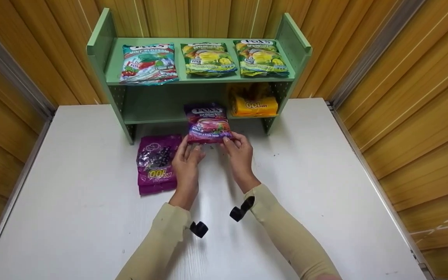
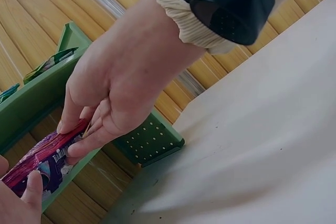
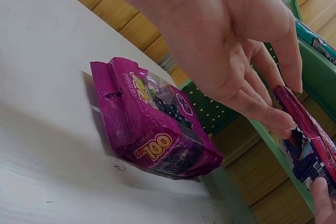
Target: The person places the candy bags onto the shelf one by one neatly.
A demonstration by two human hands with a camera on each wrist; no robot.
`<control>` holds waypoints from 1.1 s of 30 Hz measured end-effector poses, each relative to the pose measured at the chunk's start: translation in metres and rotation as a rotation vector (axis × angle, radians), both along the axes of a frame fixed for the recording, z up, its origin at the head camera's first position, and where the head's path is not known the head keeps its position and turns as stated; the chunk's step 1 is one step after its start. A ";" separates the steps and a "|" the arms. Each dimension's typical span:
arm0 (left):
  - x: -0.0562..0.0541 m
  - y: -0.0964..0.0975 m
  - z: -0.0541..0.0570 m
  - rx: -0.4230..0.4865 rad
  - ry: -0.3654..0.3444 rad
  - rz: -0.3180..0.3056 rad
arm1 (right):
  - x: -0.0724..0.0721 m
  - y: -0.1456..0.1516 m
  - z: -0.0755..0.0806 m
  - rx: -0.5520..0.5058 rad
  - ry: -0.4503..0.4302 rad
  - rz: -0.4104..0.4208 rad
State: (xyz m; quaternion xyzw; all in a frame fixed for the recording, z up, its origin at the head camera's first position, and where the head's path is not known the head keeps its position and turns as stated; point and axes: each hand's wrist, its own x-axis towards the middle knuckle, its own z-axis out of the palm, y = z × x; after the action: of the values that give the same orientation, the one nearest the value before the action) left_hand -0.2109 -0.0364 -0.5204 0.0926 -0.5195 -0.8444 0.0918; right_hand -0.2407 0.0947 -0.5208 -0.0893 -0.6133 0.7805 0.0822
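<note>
Both hands hold a purple and red bag of Fox's Berries candy (image 1: 208, 123) at the front of the shelf's lower level. My left hand (image 1: 187, 165) pinches its near left corner, and my right hand (image 1: 242, 158) grips the near right corner. Seen in the left wrist view, the right hand (image 2: 123, 72) has its fingers and thumb across the candy bag (image 2: 50, 156). The right wrist view shows the left hand (image 3: 220, 51) at the other end of the bag (image 3: 310, 135). A magenta candy bag (image 1: 158, 163) lies on the table just left of the left hand.
A green two-level shelf (image 1: 208, 80) stands at the back. On top lie a teal mint bag (image 1: 149, 64) and two green-yellow candy bags (image 1: 209, 59). A yellow candy bag (image 1: 254, 105) sits at the lower level's right end. Wood-patterned walls (image 1: 414, 97) flank the white table (image 1: 305, 175).
</note>
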 end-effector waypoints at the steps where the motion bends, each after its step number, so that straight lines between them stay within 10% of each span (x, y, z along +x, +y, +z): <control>1: -0.001 0.000 0.000 0.002 0.001 0.000 | 0.000 0.000 0.000 0.002 0.001 0.003; 33: -0.023 0.000 -0.005 -0.031 -0.031 -0.058 | -0.014 0.007 0.010 0.033 -0.118 0.276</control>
State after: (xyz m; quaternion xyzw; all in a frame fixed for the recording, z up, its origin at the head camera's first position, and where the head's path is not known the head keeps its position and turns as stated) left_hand -0.2336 -0.0363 -0.5254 0.0889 -0.5363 -0.8371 0.0607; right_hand -0.2551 0.1021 -0.5104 -0.0486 -0.6361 0.7677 -0.0608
